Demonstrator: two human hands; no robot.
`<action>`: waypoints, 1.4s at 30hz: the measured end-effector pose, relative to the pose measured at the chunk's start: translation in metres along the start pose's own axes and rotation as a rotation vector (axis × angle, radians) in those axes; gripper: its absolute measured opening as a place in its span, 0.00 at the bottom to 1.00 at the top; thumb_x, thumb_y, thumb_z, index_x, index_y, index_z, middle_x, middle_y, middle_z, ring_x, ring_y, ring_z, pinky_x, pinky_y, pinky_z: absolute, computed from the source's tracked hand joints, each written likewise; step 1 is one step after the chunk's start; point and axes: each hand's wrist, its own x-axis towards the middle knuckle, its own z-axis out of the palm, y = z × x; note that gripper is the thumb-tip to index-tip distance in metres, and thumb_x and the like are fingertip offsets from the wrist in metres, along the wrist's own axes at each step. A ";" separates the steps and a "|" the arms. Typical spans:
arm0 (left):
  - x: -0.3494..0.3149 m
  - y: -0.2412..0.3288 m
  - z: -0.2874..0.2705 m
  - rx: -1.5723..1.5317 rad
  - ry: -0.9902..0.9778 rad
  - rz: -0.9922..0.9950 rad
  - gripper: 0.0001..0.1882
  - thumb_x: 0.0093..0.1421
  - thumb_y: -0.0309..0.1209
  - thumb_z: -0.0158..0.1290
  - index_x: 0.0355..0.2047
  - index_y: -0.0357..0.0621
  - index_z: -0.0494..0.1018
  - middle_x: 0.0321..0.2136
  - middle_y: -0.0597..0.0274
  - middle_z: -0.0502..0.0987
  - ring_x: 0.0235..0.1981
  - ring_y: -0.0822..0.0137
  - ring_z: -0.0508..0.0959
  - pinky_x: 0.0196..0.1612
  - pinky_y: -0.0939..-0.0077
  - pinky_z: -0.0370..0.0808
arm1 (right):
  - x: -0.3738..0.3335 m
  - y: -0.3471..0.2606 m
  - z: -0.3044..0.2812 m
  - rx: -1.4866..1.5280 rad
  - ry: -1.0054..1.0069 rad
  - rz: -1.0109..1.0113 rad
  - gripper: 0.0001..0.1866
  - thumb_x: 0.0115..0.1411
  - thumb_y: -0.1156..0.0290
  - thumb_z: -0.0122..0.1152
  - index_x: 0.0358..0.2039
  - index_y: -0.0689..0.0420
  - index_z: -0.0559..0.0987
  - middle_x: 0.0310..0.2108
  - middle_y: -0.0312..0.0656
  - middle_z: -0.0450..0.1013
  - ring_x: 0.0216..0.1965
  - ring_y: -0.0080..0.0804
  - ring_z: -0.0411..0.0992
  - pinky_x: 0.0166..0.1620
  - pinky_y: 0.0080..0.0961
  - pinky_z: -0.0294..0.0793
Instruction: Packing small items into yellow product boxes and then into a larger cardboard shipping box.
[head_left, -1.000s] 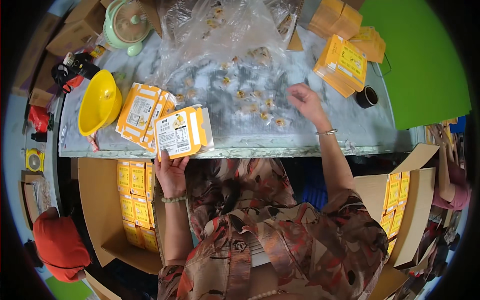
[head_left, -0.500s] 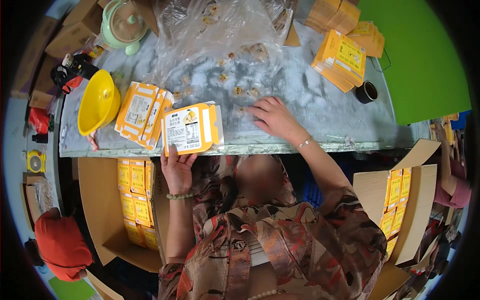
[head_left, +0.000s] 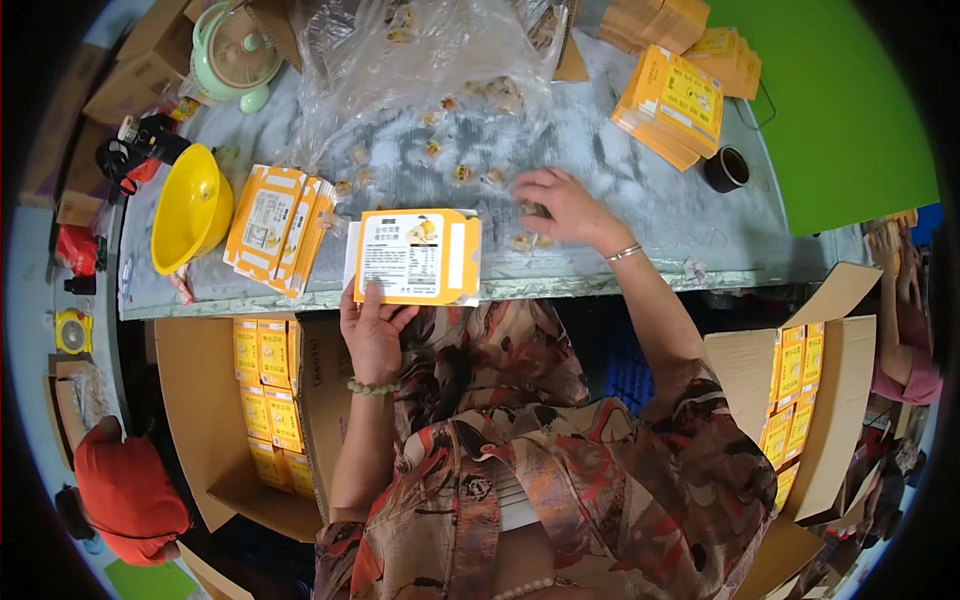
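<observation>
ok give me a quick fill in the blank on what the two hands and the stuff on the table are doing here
1. The left hand holds a yellow and white ____ at the table's near edge.
2. The right hand rests on small wrapped ____ scattered on the table.
3. Left of the stack of flat cartons sits a yellow ____.
4. The open cardboard case under the table holds ____ boxes.

Missing words: box; sweets; funnel; yellow

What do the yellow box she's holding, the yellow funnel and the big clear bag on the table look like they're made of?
The yellow box in the left hand looks like printed cardboard, going by its flat panels and crisp folded edges. The yellow funnel is probably plastic: smooth, one colour, with a soft sheen. The clear bag looks like thin plastic film, see-through, crinkled and glinting.
</observation>
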 end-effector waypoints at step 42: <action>0.003 0.008 0.048 -0.831 -0.185 -0.045 0.17 0.54 0.27 0.42 0.46 0.47 0.58 0.43 0.56 0.64 0.44 0.60 0.66 0.46 0.63 0.67 | 0.048 -0.165 -0.044 0.558 0.356 0.046 0.20 0.51 0.76 0.49 0.46 0.61 0.63 0.39 0.42 0.68 0.36 0.24 0.67 0.39 0.17 0.66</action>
